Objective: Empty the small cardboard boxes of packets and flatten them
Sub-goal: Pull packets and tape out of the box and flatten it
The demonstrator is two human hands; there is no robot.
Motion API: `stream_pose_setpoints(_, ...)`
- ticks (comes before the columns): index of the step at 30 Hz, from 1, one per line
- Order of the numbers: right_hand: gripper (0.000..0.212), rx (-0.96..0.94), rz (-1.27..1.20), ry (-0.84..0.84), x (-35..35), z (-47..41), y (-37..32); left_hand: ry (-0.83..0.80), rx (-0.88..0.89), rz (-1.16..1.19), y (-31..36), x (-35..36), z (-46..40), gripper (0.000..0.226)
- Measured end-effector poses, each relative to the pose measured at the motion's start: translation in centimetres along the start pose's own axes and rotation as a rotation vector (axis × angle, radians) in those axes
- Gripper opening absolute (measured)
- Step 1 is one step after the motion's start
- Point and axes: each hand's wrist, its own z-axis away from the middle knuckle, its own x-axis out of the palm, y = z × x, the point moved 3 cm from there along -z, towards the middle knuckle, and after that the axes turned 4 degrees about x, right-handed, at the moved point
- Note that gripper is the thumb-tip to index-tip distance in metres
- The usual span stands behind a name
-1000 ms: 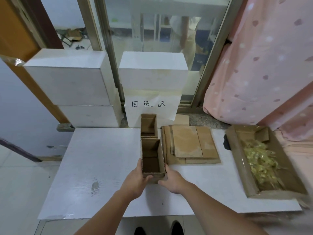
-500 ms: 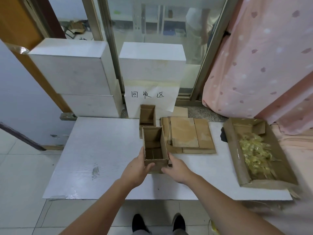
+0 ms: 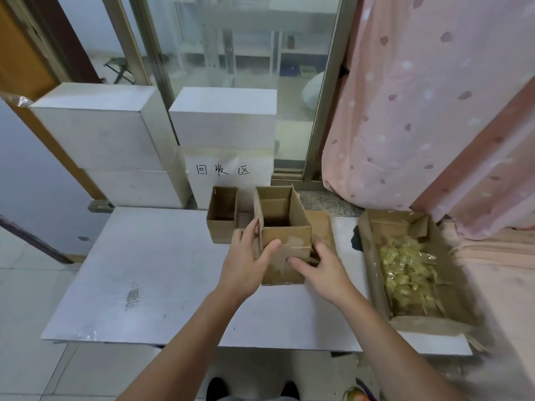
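Head view puts the small cardboard box [image 3: 282, 231] directly in front of us, lifted off the table [image 3: 162, 270] and held between both hands at the near end. Our left hand [image 3: 246, 264] wraps the box's left near corner, thumb laid across the near face and fingers curled round the left wall. Our right hand [image 3: 321, 269] takes the right near corner, one finger stretched onto the near face and the rest tucked round the right side (how far they reach underneath is hidden). So both hands are gripping the same box.

Its open top faces up and slightly toward us, and the inside looks empty of packets. The long axis runs away from us, toward the second small box [image 3: 222, 215] that stands open on the table just beyond and to the left. Neither hand is clearly nearer; they sit level, one on each side of that axis.

We judge the coming step to be the collapse, with the side walls pushed across that axis until the box folds flat. Behind the held box, partly hidden, lies the flattened cardboard [image 3: 320, 227]. The packets [image 3: 408, 270] lie in the large tray box [image 3: 373, 256] to our right.
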Motion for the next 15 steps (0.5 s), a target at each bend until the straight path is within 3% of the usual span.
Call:
stream_pose_setpoints(4,0.064,-0.094,-0.027,0.055,-3.3,0.1,-1.3,0.011,0.013,0.170,2.2,2.1,-0.9,0.088)
stream_pose_setpoints(7,0.080,-0.147,-0.027,0.111,-5.3,0.1,-1.9,-0.009,0.026,0.215,3.6,3.4,-1.4,0.078)
stream_pose_setpoints(10,0.082,-0.202,-0.018,0.194,-6.4,0.0,-3.0,-0.074,0.136,0.297,5.6,3.8,-1.7,0.072)
stream_pose_setpoints(12,0.079,-0.225,-0.037,0.269,-7.0,-0.3,-3.6,-0.188,0.194,0.328,6.0,4.1,-1.8,0.091)
stream_pose_setpoints(15,0.072,-0.208,-0.082,0.368,-7.5,-0.8,-4.3,-0.238,0.258,0.161,6.0,4.4,-2.0,0.116)
